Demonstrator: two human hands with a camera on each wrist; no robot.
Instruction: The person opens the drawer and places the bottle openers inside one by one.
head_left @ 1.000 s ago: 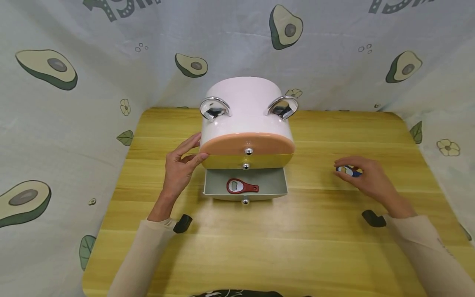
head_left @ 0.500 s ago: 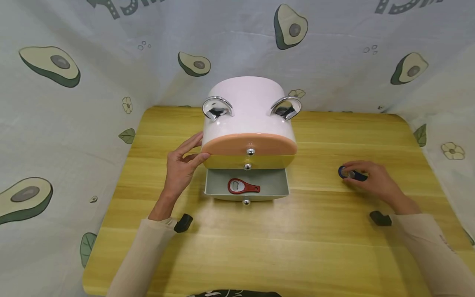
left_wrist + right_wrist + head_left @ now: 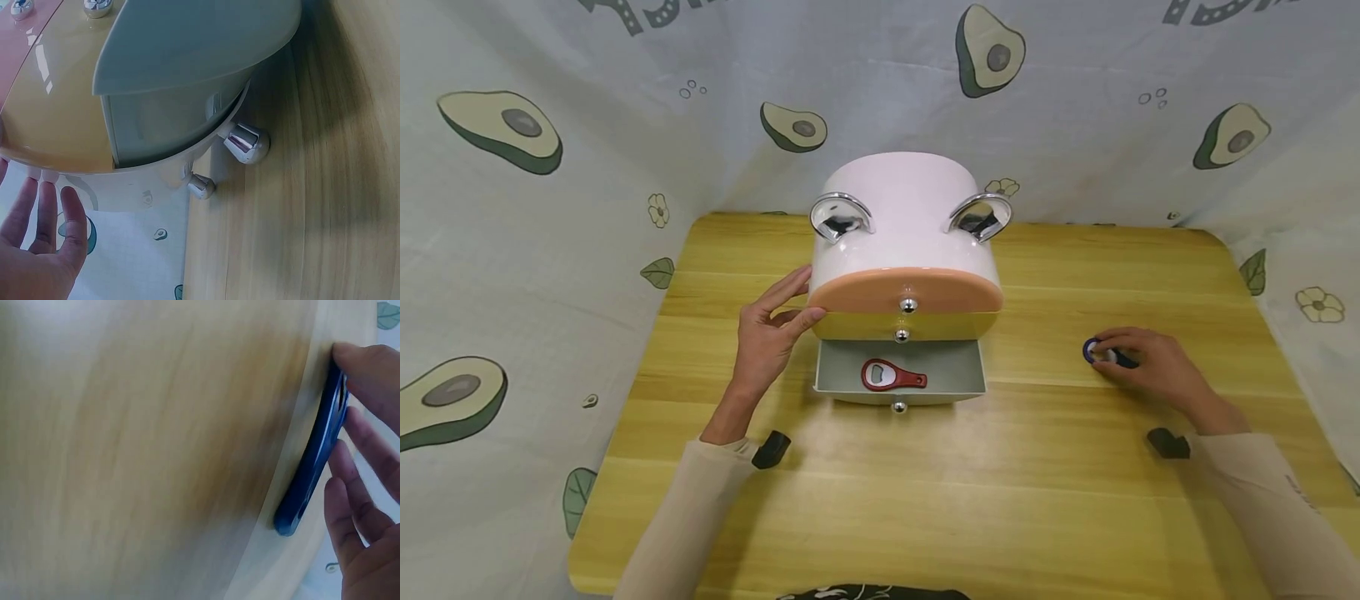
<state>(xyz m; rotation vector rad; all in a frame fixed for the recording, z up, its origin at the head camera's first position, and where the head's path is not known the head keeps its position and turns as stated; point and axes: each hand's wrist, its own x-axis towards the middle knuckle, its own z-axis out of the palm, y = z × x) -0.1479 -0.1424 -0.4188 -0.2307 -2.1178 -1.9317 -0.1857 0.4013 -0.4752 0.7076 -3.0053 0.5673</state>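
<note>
In the head view my left hand (image 3: 767,346) rests against the left side of a small white drawer cabinet (image 3: 901,208), its thumb at the front edge. The left wrist view shows those fingers fairly straight, tips at the cabinet wall. The grey-green bottom drawer (image 3: 838,367) is pulled out, and a red bottle opener (image 3: 880,375) lies in it. To the right, my right hand (image 3: 1157,367) pinches a blue bottle opener (image 3: 312,459) between thumb and fingers, close over the table; in the head view the fingers cover part of it.
Above the pulled-out drawer, the orange drawer (image 3: 857,292) and yellow drawer (image 3: 857,327) are closed, each with a silver knob. Two shiny silver ears (image 3: 842,218) stick up from the cabinet. An avocado-print cloth (image 3: 880,83) hangs behind the wooden table (image 3: 1000,500).
My right hand has shifted slightly to the right with the blue bottle opener, which has turned in the fingers' grasp. The left hand stays at the cabinet, and the red bottle opener lies as before.
</note>
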